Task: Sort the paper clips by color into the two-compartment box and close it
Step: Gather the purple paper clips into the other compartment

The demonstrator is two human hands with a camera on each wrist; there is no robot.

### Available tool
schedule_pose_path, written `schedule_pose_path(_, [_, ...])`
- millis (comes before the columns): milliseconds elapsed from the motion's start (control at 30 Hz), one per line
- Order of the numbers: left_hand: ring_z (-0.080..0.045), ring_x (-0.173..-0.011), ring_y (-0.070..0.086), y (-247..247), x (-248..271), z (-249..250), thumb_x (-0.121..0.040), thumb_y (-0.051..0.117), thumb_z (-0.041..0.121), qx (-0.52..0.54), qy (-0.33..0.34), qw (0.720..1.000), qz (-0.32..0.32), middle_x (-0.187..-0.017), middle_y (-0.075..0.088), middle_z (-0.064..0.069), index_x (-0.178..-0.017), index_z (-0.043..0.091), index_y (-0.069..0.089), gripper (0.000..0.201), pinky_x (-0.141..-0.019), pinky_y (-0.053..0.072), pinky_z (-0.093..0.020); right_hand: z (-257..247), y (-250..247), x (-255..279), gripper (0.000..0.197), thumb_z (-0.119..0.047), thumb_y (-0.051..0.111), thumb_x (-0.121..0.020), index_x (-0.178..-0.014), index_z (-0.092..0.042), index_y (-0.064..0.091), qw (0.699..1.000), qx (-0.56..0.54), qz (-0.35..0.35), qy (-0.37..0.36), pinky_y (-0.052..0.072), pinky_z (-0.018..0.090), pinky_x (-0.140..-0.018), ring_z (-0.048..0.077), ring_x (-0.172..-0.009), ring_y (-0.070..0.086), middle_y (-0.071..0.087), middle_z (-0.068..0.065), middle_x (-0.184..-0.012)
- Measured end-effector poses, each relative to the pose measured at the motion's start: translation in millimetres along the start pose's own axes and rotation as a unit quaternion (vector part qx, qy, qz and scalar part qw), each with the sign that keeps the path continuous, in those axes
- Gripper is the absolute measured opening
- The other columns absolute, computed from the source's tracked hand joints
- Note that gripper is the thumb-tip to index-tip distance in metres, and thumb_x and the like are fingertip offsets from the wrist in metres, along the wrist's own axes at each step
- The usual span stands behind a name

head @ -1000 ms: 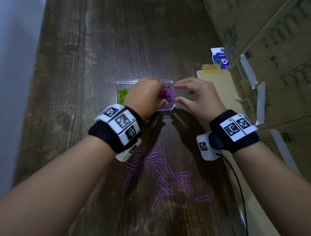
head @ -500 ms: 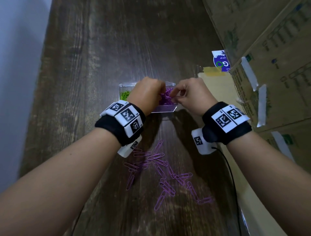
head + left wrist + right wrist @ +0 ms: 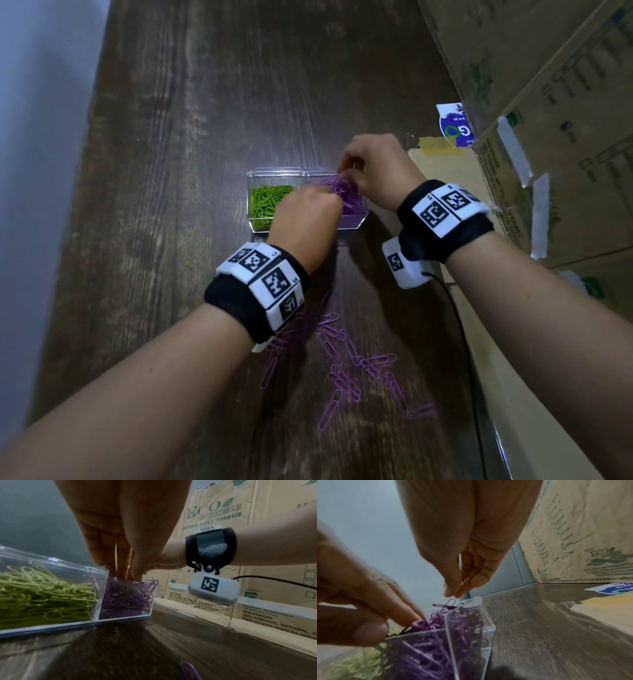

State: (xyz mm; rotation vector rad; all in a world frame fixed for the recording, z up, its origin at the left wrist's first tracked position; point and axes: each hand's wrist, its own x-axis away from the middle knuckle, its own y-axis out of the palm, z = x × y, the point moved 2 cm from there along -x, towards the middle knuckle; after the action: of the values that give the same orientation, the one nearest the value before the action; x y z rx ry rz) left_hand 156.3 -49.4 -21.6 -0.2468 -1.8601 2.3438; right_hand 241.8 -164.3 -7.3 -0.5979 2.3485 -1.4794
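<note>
A clear two-compartment box (image 3: 255,178) stands open on the wooden table. Green clips (image 3: 269,204) fill its left half. Purple clips (image 3: 352,205) heap above the rim in its right half. My left hand (image 3: 306,222) reaches in from the near side. Its bunched fingertips (image 3: 122,573) grip the purple heap (image 3: 125,599). Over the back of that compartment, my right hand (image 3: 371,168) pinches thumb and finger together (image 3: 452,595). They hold the top of a purple clip (image 3: 451,602) that sticks up. Several loose purple clips (image 3: 346,359) lie nearer to me.
Printed cardboard cartons (image 3: 548,102) wall off the table's right side. A flat tan cardboard strip (image 3: 442,192) lies along their foot, and a blue-and-white card (image 3: 455,125) lies farther back. A black cable (image 3: 462,325) trails from my right wrist. Bare wood (image 3: 205,102) stretches behind the box.
My right hand moved from the box's right end to above the purple compartment, and its fingers closed into a pinch. My left hand stayed on the purple clips and uncovered more green.
</note>
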Motion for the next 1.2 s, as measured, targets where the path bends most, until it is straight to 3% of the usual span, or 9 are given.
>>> schedule_pose_path(200, [-0.030,-0.080,0.061,1.3,7.9,-0.1,-0.083,0.056,0.010,-0.035,0.059,0.998,-0.005,-0.087,0.067,-0.008,-0.084,0.008,0.069,0.013,-0.071,0.050,-0.041,6.5,-1.0,4.8,0.007,-0.014,0.070,-0.083,-0.090,-0.013,0.071,1.000,-0.026,-0.009,-0.008,0.048,0.025,-0.070,0.010,-0.072,0.055,0.061,-0.003,-0.084])
schedule_pose_path(400, [-0.030,-0.086,0.061,4.8,19.0,1.7,-0.081,0.061,0.013,-0.040,0.063,0.997,0.029,-0.094,0.067,-0.009,-0.095,0.009,0.066,0.016,-0.072,0.045,-0.038,-4.7,5.1,-0.4,0.015,-0.016,0.069,-0.083,-0.075,-0.021,0.057,0.999,-0.018,-0.033,-0.006,0.046,0.035,-0.072,0.013,-0.075,0.050,0.052,-0.006,-0.083])
schedule_pose_path(533, [-0.029,-0.085,0.062,9.5,25.9,4.6,-0.072,0.071,0.017,-0.044,0.056,0.996,0.049,-0.092,0.065,-0.010,-0.109,0.005,0.064,0.039,-0.070,0.049,-0.035,-1.8,-4.2,3.1,0.008,-0.008,0.063,-0.085,-0.082,-0.012,0.058,0.998,-0.064,0.005,0.005,0.048,0.029,-0.072,0.015,-0.077,0.056,0.060,0.000,-0.082])
schedule_pose_path(600, [-0.028,-0.086,0.062,9.9,26.8,4.8,-0.072,0.072,0.017,-0.044,0.053,0.996,0.054,-0.094,0.064,-0.010,-0.109,0.006,0.063,0.040,-0.071,0.049,-0.036,5.1,-6.2,5.0,0.013,-0.009,0.066,-0.084,-0.079,-0.017,0.057,0.994,-0.098,0.035,0.031,0.046,0.021,-0.066,0.012,-0.072,0.056,0.060,-0.002,-0.077])
schedule_pose_path(767, [-0.029,-0.092,0.059,6.7,25.9,3.2,-0.075,0.069,0.022,-0.046,0.045,0.996,0.054,-0.101,0.061,-0.012,-0.112,0.006,0.062,0.041,-0.076,0.048,-0.038,16.9,7.8,20.0,0.012,-0.013,0.073,-0.079,-0.075,-0.020,0.065,0.974,-0.198,0.058,0.093,0.048,0.025,-0.061,0.009,-0.063,0.057,0.064,-0.002,-0.070])
schedule_pose_path(867, [-0.030,-0.101,0.058,8.0,24.2,1.6,-0.079,0.065,0.031,-0.057,0.037,0.997,0.039,-0.109,0.060,-0.014,-0.114,0.004,0.060,0.045,-0.086,0.046,-0.040,15.5,12.3,28.9,0.003,-0.019,0.075,-0.078,-0.080,-0.018,0.072,0.987,-0.123,0.075,0.069,0.048,0.027,-0.067,0.013,-0.071,0.057,0.062,-0.003,-0.081])
schedule_pose_path(1000, [-0.028,-0.116,0.051,4.5,19.8,1.3,-0.090,0.053,0.036,-0.049,0.029,0.998,0.017,-0.123,0.053,-0.014,-0.121,0.002,0.053,0.046,-0.099,0.037,-0.042,6.2,6.9,43.2,0.013,-0.023,0.073,-0.080,-0.092,-0.017,0.075,0.993,-0.053,0.107,0.006,0.045,0.029,-0.080,0.016,-0.089,0.055,0.063,-0.003,-0.093])
schedule_pose_path(1100, [-0.029,-0.116,0.050,-0.1,21.5,1.0,-0.091,0.050,0.035,-0.043,0.031,0.998,0.029,-0.126,0.052,-0.015,-0.127,0.003,0.049,0.048,-0.098,0.038,-0.043,-0.5,11.3,51.2,0.017,-0.031,0.070,-0.081,-0.096,-0.024,0.074,0.998,0.021,0.060,-0.007,0.040,0.042,-0.090,0.018,-0.101,0.049,0.065,-0.009,-0.101])
schedule_pose_path(1200, [-0.031,-0.114,0.052,2.4,22.6,1.3,-0.089,0.052,0.034,-0.051,0.050,0.997,0.015,-0.124,0.053,-0.015,-0.129,0.004,0.049,0.050,-0.097,0.037,-0.046,-2.4,12.2,48.1,0.014,-0.033,0.067,-0.083,-0.094,-0.028,0.074,0.997,0.061,0.055,-0.008,0.032,0.039,-0.088,0.018,-0.103,0.046,0.064,-0.011,-0.103])
